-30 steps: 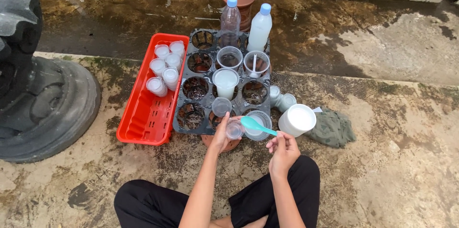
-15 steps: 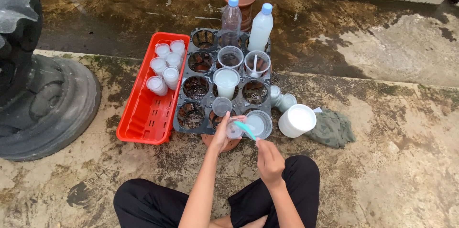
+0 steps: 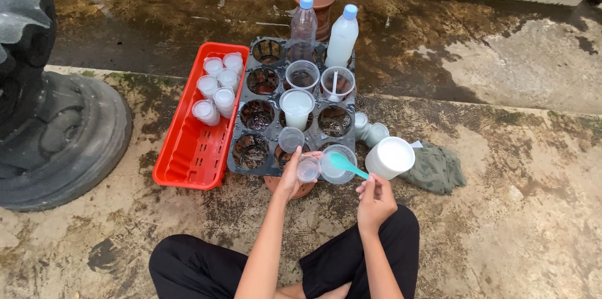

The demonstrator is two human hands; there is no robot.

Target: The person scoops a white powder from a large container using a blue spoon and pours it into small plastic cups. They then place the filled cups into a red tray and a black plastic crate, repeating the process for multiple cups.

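Left hand: the left hand [image 3: 290, 177] is closing its fingers around a small clear cup [image 3: 308, 167], holding it just over the near edge of the dark seedling tray [image 3: 241, 161].
Right hand: the right hand [image 3: 374, 197] is pinching the handle of a teal spoon [image 3: 347, 165], its bowl hanging over a wider clear cup [image 3: 339, 164].
Handling: the small cup is looking light, thin and easily crushed; gripping its sides gently seems best.
Nearby: a white tub [image 3: 390, 157] is sitting by a green cloth [image 3: 436, 167]; a red basket [image 3: 194, 142] is lying along the tray's left edge.
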